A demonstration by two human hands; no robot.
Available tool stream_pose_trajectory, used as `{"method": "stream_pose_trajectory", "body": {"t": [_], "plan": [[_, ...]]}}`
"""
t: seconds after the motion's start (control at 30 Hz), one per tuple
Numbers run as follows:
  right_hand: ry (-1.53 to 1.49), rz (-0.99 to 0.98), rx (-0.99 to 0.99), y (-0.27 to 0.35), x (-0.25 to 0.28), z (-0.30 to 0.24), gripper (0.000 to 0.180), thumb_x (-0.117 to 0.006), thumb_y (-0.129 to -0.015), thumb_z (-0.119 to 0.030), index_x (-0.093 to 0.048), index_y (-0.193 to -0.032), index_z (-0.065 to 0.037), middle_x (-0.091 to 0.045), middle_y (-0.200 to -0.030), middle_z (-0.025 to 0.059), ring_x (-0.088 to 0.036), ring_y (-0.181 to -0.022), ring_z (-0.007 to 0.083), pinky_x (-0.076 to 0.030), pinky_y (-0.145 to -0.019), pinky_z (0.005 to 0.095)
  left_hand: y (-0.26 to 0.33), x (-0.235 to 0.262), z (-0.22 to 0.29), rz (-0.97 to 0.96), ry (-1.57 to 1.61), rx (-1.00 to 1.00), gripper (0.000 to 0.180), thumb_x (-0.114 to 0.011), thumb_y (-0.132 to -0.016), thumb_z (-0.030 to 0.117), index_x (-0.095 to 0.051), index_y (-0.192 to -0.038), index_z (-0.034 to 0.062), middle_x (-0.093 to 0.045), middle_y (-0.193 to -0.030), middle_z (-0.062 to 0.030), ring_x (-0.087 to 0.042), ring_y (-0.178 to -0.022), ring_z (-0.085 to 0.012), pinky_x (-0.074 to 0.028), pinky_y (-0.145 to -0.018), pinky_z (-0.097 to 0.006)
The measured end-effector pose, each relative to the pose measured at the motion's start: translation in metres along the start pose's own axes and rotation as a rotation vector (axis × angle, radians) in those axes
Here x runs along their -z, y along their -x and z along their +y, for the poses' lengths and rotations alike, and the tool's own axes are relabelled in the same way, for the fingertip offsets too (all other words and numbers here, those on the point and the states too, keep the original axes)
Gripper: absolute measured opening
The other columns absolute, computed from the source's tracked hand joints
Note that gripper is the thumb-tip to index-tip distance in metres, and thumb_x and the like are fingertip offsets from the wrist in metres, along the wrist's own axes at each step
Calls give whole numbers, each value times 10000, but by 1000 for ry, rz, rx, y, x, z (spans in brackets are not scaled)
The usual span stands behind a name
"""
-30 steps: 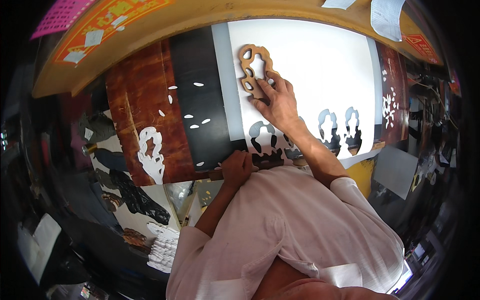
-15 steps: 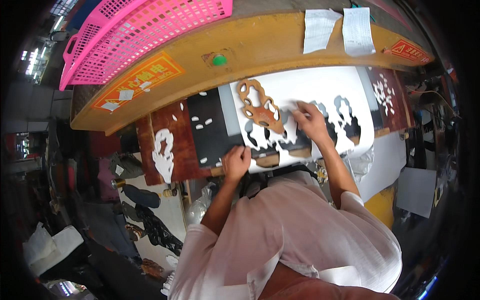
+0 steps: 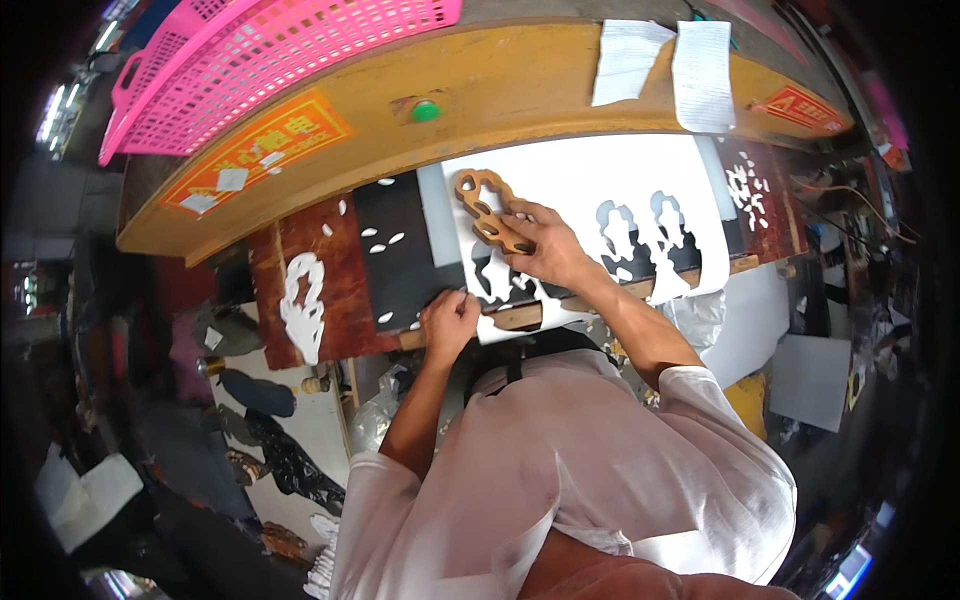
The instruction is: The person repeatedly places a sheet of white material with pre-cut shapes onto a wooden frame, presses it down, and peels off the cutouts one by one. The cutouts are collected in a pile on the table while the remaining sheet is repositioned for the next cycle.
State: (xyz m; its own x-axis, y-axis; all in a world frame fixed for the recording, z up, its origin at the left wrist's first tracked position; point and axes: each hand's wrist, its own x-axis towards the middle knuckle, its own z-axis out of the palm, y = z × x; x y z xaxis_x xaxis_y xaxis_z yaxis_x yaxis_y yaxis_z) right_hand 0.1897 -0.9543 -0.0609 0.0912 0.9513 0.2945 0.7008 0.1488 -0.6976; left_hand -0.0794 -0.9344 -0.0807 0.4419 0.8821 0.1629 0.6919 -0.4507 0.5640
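A brown cutting die [image 3: 486, 222], a looping frame with open cells, lies on the white sheet material [image 3: 580, 165]. My right hand [image 3: 548, 245] is closed around the die's near right end and hides part of it. My left hand [image 3: 449, 318] is curled closed at the near left corner of the sheet, its fingertips by the sheet's edge; whether it pinches the sheet is hidden. Cut-out holes run along the sheet's near edge, and loose white cut shapes [image 3: 619, 238] sit within some of them.
A yellow machine beam [image 3: 520, 90] spans the far side, with a green button [image 3: 425, 110] and hanging papers [image 3: 703, 75]. A pink basket [image 3: 290, 60] stands above it. White cut pieces lie on the reddish board [image 3: 340, 290] at left and on its right end.
My right hand has moved left from the cut-outs onto the die and taken hold of its near end. The left hand stays at the sheet's corner. The whole view has shifted slightly.
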Motion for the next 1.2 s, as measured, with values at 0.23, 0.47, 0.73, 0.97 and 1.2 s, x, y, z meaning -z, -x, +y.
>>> {"method": "stream_pose_trajectory", "body": {"t": [0.23, 0.47, 0.73, 0.97, 1.2], "plan": [[-1516, 401, -737, 29, 114, 64, 595, -726, -978, -411, -600, -1421, -35, -721, -1260, 127, -711, -1135, 294, -570, -1035, 498, -3, 1, 6, 3, 127, 23, 213, -734, -879, 167, -625, -715, 83, -611, -696, -83, -620, -614, -336, -504, -574, -458], [-1977, 806, -900, 39, 138, 99, 591, -739, -969, -466, -612, -1391, -73, -670, -1339, 195, -652, -1203, 426, -599, -985, 546, -19, 8, 18, -117, 43, 101, 189, -716, -841, 194, -647, -704, 85, -650, -720, -80, -655, -651, -328, -525, -588, -454], [-306, 114, -308, -77, 30, 34, 468, -849, -889, -229, -739, -1311, -58, -669, -1322, 77, -649, -1200, 292, -553, -1003, 393, -24, 15, 15, -235, 141, 191, 200, -709, -882, 218, -654, -750, 77, -637, -749, -94, -653, -682, -352, -520, -634, -477], [172, 20, -87, -96, -49, 2, 494, -888, -757, -215, -791, -1239, -164, -634, -1322, 73, -561, -1165, 388, -471, -1007, 519, -22, 18, 22, -214, 162, 264, 208, -717, -895, 248, -688, -785, 74, -671, -791, -102, -676, -725, -363, -537, -685, -495], [157, 15, -69, -90, -50, 13, 446, -876, -769, -211, -807, -1206, -154, -626, -1367, 74, -537, -1197, 396, -465, -1019, 524, -31, 20, 26, -120, 135, 148, 197, -709, -874, 190, -637, -732, 74, -661, -764, -97, -673, -687, -365, -549, -642, -499]]}}
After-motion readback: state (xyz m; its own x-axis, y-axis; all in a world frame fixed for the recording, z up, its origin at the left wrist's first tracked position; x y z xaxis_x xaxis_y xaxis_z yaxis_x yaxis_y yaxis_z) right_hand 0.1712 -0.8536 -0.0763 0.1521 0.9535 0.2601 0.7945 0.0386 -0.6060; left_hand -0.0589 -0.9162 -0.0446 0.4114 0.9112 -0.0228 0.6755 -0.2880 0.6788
